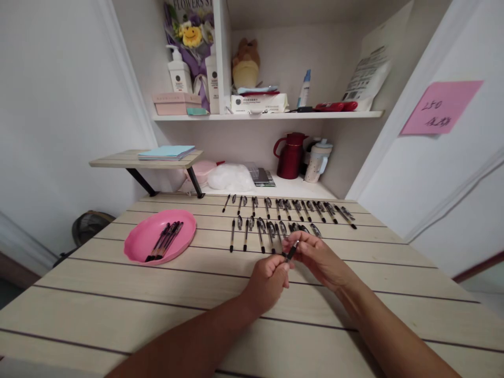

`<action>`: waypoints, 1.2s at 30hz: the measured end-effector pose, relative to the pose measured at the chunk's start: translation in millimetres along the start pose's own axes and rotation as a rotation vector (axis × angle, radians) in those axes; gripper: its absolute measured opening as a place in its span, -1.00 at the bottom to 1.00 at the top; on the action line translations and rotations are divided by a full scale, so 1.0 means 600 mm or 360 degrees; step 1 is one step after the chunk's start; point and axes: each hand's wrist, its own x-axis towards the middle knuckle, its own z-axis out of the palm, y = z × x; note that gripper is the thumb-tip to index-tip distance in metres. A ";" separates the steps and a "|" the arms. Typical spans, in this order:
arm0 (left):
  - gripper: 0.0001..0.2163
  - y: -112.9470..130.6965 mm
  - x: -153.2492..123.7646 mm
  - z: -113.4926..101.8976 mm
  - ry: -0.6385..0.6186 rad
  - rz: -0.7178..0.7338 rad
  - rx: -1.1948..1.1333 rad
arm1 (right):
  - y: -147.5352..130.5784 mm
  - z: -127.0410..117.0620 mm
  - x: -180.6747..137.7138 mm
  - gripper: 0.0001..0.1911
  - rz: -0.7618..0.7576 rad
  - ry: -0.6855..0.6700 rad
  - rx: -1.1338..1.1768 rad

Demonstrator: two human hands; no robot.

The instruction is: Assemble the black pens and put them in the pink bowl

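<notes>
My left hand (pixel 271 278) is closed round the barrel of a pen (pixel 292 251), whose bare tip points up and to the right. My right hand (pixel 317 257) is curled close beside that tip, its fingers drawn together; what they hold, if anything, is hidden. Beyond the hands, uncapped pens (pixel 261 236) and separate pen caps (pixel 239 222) lie in two rows, one cap by each pen where I can see. Part of the nearer row is covered by my right hand. A pink dish (pixel 181 223) on the left holds several capped pens (pixel 165 241).
A small raised shelf (pixel 118 159) with a blue notepad (pixel 167 152) stands at the back left. Behind the slatted table (pixel 157 310) are a red thermos jug (pixel 290 156), a light tumbler (pixel 318 161) and a plastic bag (pixel 230 177). A loaded shelf (pixel 268 116) runs above.
</notes>
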 end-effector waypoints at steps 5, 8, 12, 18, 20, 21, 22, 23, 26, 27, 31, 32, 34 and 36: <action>-0.75 -0.001 0.001 -0.001 -0.0005 -0.0010 0.0006 | 0.001 -0.001 0.001 -0.85 -0.0033 0.0039 -0.0048; -0.75 -0.002 0.001 -0.002 0.0000 -0.0018 0.0008 | 0.002 -0.003 0.000 -0.82 -0.0018 0.0046 -0.0067; -0.76 -0.002 0.001 -0.002 -0.0008 -0.0013 0.0005 | 0.004 -0.004 -0.001 -0.76 0.0025 0.0009 -0.0048; -0.75 0.000 0.001 -0.002 0.0005 -0.0027 0.0043 | 0.006 -0.004 0.002 -0.85 -0.0115 0.0052 -0.0212; -0.75 0.001 0.001 -0.002 0.0017 -0.0034 0.0047 | 0.004 -0.002 0.000 -0.79 -0.0052 0.0050 -0.0180; -0.75 0.001 0.001 -0.002 0.0022 -0.0038 0.0045 | 0.003 -0.001 -0.001 -0.75 -0.0025 0.0055 -0.0147; -0.75 0.002 0.001 -0.002 0.0024 -0.0040 0.0044 | 0.003 -0.001 -0.002 -0.73 -0.0011 0.0062 -0.0117; -0.75 0.003 0.001 -0.002 0.0026 -0.0042 0.0043 | 0.003 -0.001 -0.002 -0.74 -0.0015 0.0073 -0.0098; -0.75 0.006 -0.001 -0.002 0.0023 -0.0050 0.0056 | 0.006 -0.003 0.000 -0.84 -0.0067 0.0088 -0.0121; -0.75 0.006 -0.001 -0.002 0.0019 -0.0051 0.0065 | 0.008 -0.003 0.002 -0.86 -0.0080 0.0086 -0.0144; -0.74 0.004 -0.002 -0.002 0.0008 -0.0047 0.0075 | 0.010 -0.004 0.004 -0.84 -0.0138 0.0078 -0.0190; -0.74 0.002 -0.001 -0.002 0.0007 -0.0043 0.0062 | 0.009 -0.003 0.003 -0.85 -0.0126 0.0072 -0.0174; -0.73 0.000 0.000 -0.002 0.0006 -0.0039 0.0024 | 0.007 -0.002 0.001 -0.81 -0.0069 0.0063 -0.0109; -0.73 -0.001 0.001 -0.002 0.0009 -0.0045 -0.0004 | 0.006 -0.002 0.000 -0.76 -0.0038 0.0084 -0.0063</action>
